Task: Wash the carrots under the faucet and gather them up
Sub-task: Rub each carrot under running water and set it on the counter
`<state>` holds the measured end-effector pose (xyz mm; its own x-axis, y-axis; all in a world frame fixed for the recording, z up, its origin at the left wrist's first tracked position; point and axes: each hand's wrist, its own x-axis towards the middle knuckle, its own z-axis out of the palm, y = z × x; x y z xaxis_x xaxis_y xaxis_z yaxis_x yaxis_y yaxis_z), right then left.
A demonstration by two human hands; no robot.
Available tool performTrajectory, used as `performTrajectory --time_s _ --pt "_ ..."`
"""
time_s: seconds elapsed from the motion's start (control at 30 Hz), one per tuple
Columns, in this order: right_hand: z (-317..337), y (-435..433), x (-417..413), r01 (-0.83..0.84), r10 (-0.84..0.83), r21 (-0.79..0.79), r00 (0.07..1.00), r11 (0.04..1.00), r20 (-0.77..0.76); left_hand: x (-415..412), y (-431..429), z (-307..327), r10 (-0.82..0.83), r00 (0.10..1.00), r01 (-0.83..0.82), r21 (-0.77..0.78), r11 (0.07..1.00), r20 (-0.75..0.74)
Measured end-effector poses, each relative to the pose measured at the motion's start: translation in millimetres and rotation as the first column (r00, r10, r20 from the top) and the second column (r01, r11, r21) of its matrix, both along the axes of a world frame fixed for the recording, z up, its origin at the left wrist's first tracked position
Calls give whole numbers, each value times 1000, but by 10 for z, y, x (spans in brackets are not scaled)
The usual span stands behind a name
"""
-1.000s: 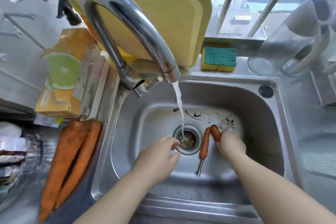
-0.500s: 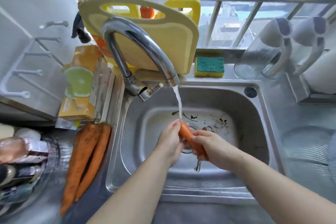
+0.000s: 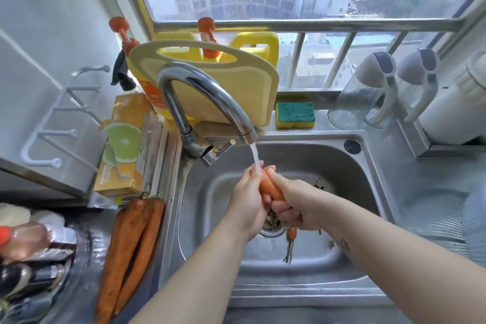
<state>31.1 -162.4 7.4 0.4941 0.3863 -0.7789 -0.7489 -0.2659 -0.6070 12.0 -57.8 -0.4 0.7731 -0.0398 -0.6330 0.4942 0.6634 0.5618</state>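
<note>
Setting: stainless-steel counter beneath a barred window. A pressed-steel sink (image 3: 373,181) is set into it, its floor flecked with dark debris.
Faucet: curved chrome faucet (image 3: 207,92), running. The stream (image 3: 254,155) lands on the upper end of the held carrot (image 3: 271,187).
Held carrot: short, smooth, orange and wet. It is tilted over the drain (image 3: 271,229), judged so that the rinse water runs down its length into the basin.
Right hand (image 3: 297,200): fingers curled tightly round the lower part, judged the anchoring grip.
Left hand (image 3: 247,200): fingers wrapped about the upper part, in the water. It is judged the rubbing hand.
Sink carrot (image 3: 291,233): small, with a stringy root tail, lying on the basin floor just beside the drain and partly hidden by the right hand.
Counter carrots (image 3: 134,244): two, long, tapered and dull-skinned, lying touching side by side left of the sink. Whether they are washed cannot be told.
Ledge: pale plastic cutting board (image 3: 236,92) leaning upright behind the faucet, with a green-topped sponge (image 3: 295,114) beside it.
</note>
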Motion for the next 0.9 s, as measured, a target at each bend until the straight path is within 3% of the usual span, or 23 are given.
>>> performTrajectory --time_s 0.07,0.2,0.27,0.33,0.43,0.5,0.53,0.6,0.67,0.73,0.8,0.87,0.9 --pt "8 45 -10 -22 23 50 999 999 -28 -52 11 -34 -25 997 14 143 990 75" --pt "37 199 -67 -118 142 -91 933 989 332 19 24 14 118 992 -122 307 944 33" --pt "83 215 -90 -213 331 -280 803 936 496 90 9 53 184 983 -169 330 929 -16" --pt "76 176 -103 -245 507 -477 653 844 562 158 28 71 242 967 -206 306 930 -85" --pt "24 119 -169 -161 660 -678 468 717 588 223 100 98 275 940 -249 146 957 -200" --pt "33 94 -196 -58 728 -777 397 627 559 225 93 108 252 956 -234 130 964 -150" --pt "25 88 -195 -33 719 -777 404 629 565 211 82 106 225 969 -206 166 964 -101" --pt "45 119 -163 -49 604 -667 477 744 639 159 82 121 151 989 -145 217 965 -8" --pt "79 172 -118 -90 342 -397 699 914 629 105 128 136 81 995 -90 168 982 57" --pt "102 152 -78 -27 41 -50 951 998 305 54 199 151 45 995 -51 65 997 91" --pt "140 93 -45 57 -49 161 998 985 -51 3 259 148 -21 991 24 -18 1000 132" --pt "142 33 -24 52 -30 208 994 977 -109 -18 297 135 -75 984 79 -18 997 161" --pt "133 16 -19 21 -14 172 999 985 -40 -19 287 129 -85 983 83 16 996 164"
